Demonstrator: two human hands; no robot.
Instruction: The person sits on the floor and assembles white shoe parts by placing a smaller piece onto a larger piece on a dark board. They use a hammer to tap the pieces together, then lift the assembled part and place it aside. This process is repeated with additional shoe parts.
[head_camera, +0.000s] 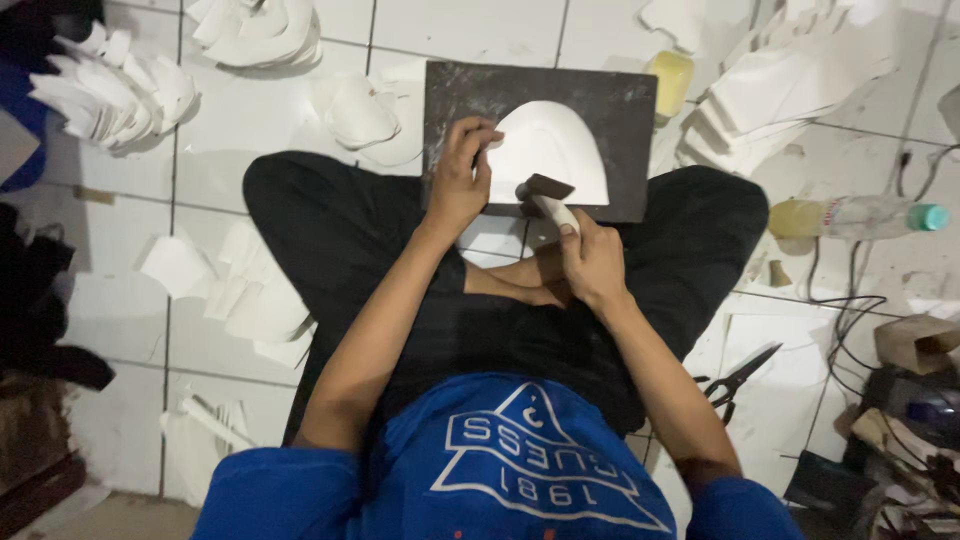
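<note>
On the white tiled floor (250, 120) a dark board (620, 110) rests on the crossed legs. The right hand (592, 262) is closed around a small hammer (548, 197). At ten o'clock, the left hand (460, 175) presses its fingers on the white curved piece (550, 150).

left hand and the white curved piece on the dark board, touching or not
Touching. The head view shows the left hand with fingertips pressed on the left edge of the white piece, no gap visible.
</note>
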